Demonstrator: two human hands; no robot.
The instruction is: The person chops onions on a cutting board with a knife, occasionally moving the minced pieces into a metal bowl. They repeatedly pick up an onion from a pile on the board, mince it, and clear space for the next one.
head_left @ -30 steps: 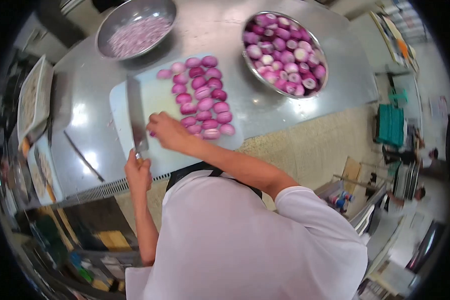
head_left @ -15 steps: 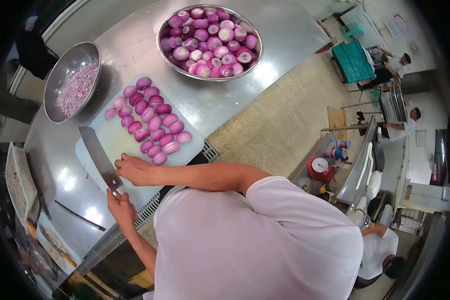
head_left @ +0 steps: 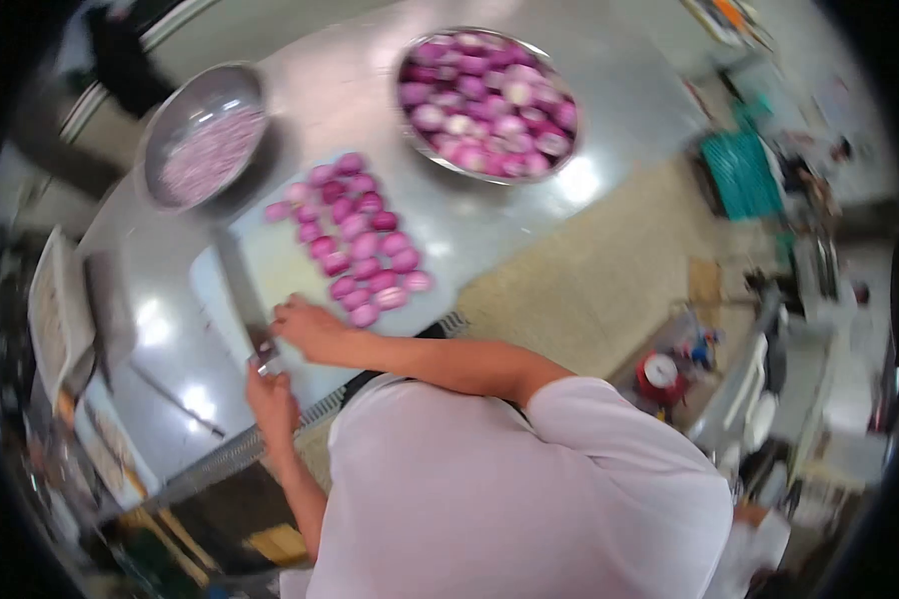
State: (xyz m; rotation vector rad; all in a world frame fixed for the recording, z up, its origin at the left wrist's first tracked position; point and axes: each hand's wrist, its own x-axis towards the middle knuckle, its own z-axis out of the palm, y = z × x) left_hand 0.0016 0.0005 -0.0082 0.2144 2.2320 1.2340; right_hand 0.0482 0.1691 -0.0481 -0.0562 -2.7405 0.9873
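Observation:
My left hand (head_left: 274,401) is wrapped round the handle of a large kitchen knife (head_left: 238,285). The broad blade points away across a white cutting board (head_left: 282,250). Close beside the blade's heel is my right hand (head_left: 313,330), its fingers bent down toward the board; blur hides whatever is under them. Peeled purple onion halves (head_left: 365,245) lie in rows on the board, beyond my right hand. A steel bowl (head_left: 162,135) of finely chopped onion (head_left: 213,155) stands past the knife tip. Another big steel bowl (head_left: 514,183) is heaped with peeled onions (head_left: 489,105).
The steel table (head_left: 155,285) carries a dark thin rod (head_left: 175,399), a white basket (head_left: 62,309) and a second board (head_left: 110,449) at the left. A red scale (head_left: 659,374) stands on a counter at right. Other people and a green crate (head_left: 739,175) are farther off.
The whole view has swung, so the table and bowls appear farther right and the picture is blurrier. Both hands and the knife keep nearly the same place on the board.

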